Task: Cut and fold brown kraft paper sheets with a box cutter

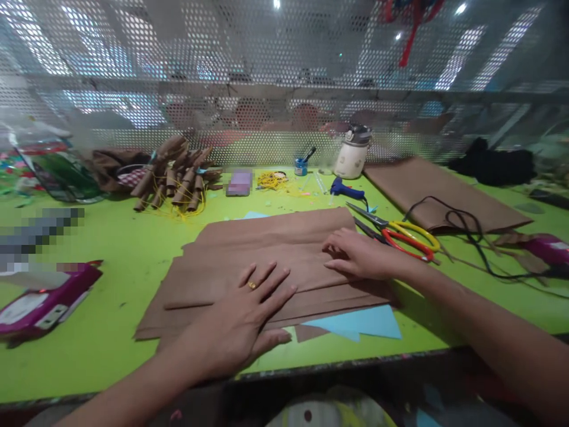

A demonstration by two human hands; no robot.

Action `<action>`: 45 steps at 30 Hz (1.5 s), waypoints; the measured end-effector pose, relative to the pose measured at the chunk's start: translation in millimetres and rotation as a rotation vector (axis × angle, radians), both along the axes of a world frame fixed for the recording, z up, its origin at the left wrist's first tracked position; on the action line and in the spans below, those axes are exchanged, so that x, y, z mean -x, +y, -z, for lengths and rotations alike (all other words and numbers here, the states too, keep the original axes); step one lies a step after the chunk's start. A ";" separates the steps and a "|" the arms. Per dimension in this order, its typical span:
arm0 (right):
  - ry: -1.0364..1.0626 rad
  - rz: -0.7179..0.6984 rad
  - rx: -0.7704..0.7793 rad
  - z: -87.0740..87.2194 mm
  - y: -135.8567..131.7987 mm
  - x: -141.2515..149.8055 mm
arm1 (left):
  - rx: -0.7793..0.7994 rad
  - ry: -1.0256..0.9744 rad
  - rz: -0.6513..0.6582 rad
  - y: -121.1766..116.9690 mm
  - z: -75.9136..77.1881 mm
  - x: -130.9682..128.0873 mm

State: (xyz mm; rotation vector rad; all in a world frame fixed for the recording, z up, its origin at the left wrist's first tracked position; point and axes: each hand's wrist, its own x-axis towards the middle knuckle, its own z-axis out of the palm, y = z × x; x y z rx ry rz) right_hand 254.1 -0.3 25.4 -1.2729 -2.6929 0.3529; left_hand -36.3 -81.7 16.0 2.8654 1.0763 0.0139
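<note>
The left hand [255,311] is spread flat; the right hand [349,255] has bent fingers, but I cannot tell if it pinches. On the green bench [111,332], under both, lie brown sheets [208,279]. Behind: one white jug [351,159], one blue glue gun [348,188], one pot [301,168].

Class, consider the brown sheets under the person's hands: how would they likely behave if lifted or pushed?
The brown sheets would probably flop rather than stay rigid, since they look thin and slightly wavy. They may slide out of line when pushed, as their edges overlap unevenly.
</note>
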 end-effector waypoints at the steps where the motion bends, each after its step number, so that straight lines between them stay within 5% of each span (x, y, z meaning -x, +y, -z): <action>1: 0.033 0.004 0.030 3.0 2.3 -1.6 | 0.001 0.003 -0.001 0.0 0.5 0.1; 12: 0.256 0.103 0.116 11.5 5.6 -6.2 | -0.051 -0.024 0.011 1.3 4.6 1.6; 45: 0.252 0.143 0.002 15.5 5.4 -4.9 | -0.188 -0.066 -0.011 0.9 6.2 1.3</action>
